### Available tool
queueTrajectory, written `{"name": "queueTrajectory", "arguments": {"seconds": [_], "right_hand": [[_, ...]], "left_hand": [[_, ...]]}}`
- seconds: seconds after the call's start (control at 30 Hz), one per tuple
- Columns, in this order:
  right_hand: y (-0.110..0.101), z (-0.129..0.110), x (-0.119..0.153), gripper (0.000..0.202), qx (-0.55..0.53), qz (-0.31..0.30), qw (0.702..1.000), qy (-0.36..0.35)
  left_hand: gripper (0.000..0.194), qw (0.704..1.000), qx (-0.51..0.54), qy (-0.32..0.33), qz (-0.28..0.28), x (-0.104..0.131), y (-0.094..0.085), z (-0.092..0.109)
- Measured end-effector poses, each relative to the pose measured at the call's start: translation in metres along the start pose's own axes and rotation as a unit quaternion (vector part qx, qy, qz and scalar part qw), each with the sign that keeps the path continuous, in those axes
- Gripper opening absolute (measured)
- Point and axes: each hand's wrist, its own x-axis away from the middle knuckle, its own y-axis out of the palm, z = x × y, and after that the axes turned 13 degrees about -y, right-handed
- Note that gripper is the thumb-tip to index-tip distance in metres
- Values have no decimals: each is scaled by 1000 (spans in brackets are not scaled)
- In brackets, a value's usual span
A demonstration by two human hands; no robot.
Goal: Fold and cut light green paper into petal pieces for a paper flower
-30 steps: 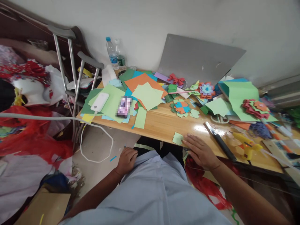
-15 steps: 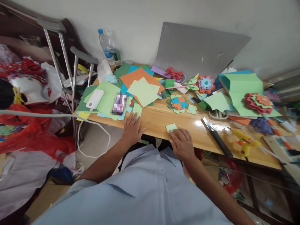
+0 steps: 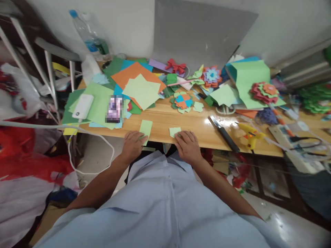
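My left hand is at the table's front edge, thumb and fingers closed on the lower end of a light green paper strip. The strip's lower end reaches over the edge. To the right, my right hand has its fingertips closed on the corner of a small light green paper square, which lies near the edge. Behind them is a layered paper flower in orange, blue and green. A loose light green paper cutout is beside that flower.
A utility knife and a yellow glue gun lie at the right, by a power strip. Coloured sheets, a phone and a white power bank with a cable are at the left. Scissors handles show under paper.
My left hand has taken hold of the green strip and drawn it toward the front edge, away from the sheets. My right hand stays at the small square. The camera view has shifted.
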Motion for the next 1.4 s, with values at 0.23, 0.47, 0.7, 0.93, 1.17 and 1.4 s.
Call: {"name": "queueTrajectory", "arguments": {"seconds": [0.23,0.47,0.7,0.93,1.17,1.4], "right_hand": [[-1,3,10,55,-42,67,995,53],[-14,32,21,64,-27,107,988,106],[-12,42,3,37,-16,57,998,9],[-5,34,5,40,-42,47,998,19],[-10,48,-14,44,-31,36,999,14],[-14,40,3,38,9,8,1000,0]], "left_hand": [[33,994,92,54,27,-45,6,36],[35,959,209,147,-120,-88,31,55],[35,938,212,232,-149,-122,52,41],[39,959,170,164,-153,-121,52,6],[47,951,201,139,-189,-124,46,28],[46,960,133,110,-218,-125,36,26]]}}
